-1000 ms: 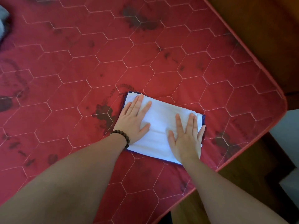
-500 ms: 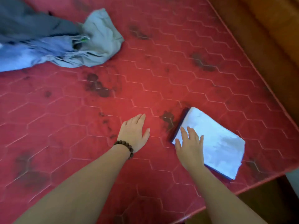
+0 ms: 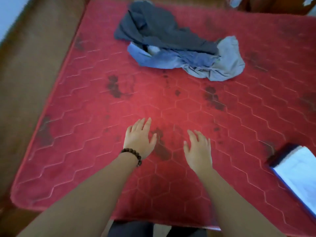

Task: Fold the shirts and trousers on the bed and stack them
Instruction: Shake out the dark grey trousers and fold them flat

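Both forearms are bare and sleeveless, and a dark brown beaded bracelet (image 3: 132, 155) circles the left wrist.

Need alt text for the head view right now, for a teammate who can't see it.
Both hands, left and right, reach open and empty over a red mattress; a heap of unfolded clothes lies ahead, a folded white garment at right.

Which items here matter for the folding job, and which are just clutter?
Part of the job:
- folded white garment, set down at the right edge of the mattress
- unfolded clothes pile, dark grey, blue and light grey, at the far side
- left hand and right hand, both holding nothing

Not part of the job:
- red mattress
- bead bracelet
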Demonstrator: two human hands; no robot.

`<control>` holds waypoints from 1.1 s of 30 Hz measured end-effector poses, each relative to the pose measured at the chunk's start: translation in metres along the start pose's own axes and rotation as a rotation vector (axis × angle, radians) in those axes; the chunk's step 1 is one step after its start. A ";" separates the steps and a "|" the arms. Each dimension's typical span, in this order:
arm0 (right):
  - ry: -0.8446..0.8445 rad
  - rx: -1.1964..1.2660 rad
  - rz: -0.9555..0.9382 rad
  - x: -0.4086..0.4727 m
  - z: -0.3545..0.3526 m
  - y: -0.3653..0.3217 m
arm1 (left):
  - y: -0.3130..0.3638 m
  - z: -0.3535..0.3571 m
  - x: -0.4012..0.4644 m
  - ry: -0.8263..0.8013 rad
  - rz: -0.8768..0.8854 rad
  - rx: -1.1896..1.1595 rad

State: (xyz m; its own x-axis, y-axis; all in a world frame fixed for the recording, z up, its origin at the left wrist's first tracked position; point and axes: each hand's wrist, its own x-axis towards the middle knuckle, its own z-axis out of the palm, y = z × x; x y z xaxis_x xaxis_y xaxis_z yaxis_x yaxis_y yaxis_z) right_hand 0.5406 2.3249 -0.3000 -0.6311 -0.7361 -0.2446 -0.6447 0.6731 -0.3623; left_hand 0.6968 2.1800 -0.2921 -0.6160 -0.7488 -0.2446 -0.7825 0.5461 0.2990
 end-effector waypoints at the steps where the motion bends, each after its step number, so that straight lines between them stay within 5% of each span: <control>1: -0.003 -0.015 -0.050 -0.006 -0.002 -0.023 | -0.014 -0.013 -0.015 0.011 -0.050 -0.020; 17: -0.172 -0.160 -0.716 -0.132 0.009 -0.248 | -0.171 -0.102 -0.290 0.292 -0.734 -0.210; 25: -0.208 -0.236 -0.853 -0.174 0.066 -0.386 | -0.307 -0.139 -0.364 0.396 -0.864 -0.216; 33: -0.178 -0.210 -0.823 -0.217 0.141 -0.567 | -0.492 -0.202 -0.397 0.355 -0.815 -0.173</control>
State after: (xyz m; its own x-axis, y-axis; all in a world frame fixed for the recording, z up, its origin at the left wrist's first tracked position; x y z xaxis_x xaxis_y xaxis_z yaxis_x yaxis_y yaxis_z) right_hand 1.1040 2.0934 -0.1678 0.1362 -0.9833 -0.1210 -0.9442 -0.0919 -0.3163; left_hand 1.3448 2.1328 -0.1553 0.2100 -0.9660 -0.1509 -0.9217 -0.2471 0.2989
